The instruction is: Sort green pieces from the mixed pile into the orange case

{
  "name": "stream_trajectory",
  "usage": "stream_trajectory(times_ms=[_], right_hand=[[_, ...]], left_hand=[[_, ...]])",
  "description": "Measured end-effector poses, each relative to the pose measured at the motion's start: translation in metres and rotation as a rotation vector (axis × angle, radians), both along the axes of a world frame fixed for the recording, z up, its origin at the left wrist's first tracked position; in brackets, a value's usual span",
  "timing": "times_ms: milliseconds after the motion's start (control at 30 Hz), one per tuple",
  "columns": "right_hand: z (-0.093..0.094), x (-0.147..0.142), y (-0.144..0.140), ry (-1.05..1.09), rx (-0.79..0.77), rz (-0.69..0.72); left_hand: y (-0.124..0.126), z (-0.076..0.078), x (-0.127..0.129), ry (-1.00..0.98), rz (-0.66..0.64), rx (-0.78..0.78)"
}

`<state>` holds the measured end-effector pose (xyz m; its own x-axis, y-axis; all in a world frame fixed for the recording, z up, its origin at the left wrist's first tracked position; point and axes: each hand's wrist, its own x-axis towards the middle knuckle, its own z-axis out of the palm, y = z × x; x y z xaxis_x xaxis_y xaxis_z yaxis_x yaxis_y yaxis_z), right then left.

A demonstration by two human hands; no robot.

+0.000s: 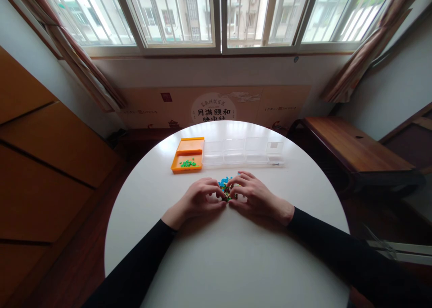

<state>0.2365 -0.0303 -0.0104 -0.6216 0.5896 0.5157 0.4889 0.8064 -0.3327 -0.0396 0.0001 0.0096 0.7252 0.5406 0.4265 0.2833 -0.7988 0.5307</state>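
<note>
A heap of tiny coloured pieces (225,182), blue, green, yellowish and dark, lies on the white round table between my two hands. At its left edge my left hand (202,196) rests with thumb and forefinger curled into a pinch at the near side of the heap. Opposite, my right hand (251,193) has its thumb and forefinger curled toward the same spot, its other fingers bent over the pieces. The fingertips are close together among the pieces, and what each pinches is too small to make out. Part of the heap is hidden by the fingers.
An orange open box (191,145) with green pieces (189,163) in its near part stands behind my left hand. A clear compartment box (234,157) stands beside it, lid raised. The white table (209,263) has a curved edge; a wooden bench (354,143) is at right.
</note>
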Motion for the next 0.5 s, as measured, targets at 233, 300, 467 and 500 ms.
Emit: stream_trajectory(times_ms=[233,300,467,500], right_hand=[[0.0015,0.0003,0.0003,0.020,0.018,0.005],[0.0012,0.0010,0.0014,0.048,0.023,0.011],[0.0021,0.0014,0.0033,0.140,0.050,0.013],[0.0024,0.0012,0.0033,0.149,0.048,0.010]], left_hand=[[0.0009,-0.0031,-0.0002,0.003,0.005,0.001],[0.0009,-0.0037,0.0000,0.002,0.003,0.006],[-0.0013,-0.0031,0.0035,-0.056,0.059,0.015],[-0.0020,-0.0034,0.0047,-0.070,0.077,0.014]])
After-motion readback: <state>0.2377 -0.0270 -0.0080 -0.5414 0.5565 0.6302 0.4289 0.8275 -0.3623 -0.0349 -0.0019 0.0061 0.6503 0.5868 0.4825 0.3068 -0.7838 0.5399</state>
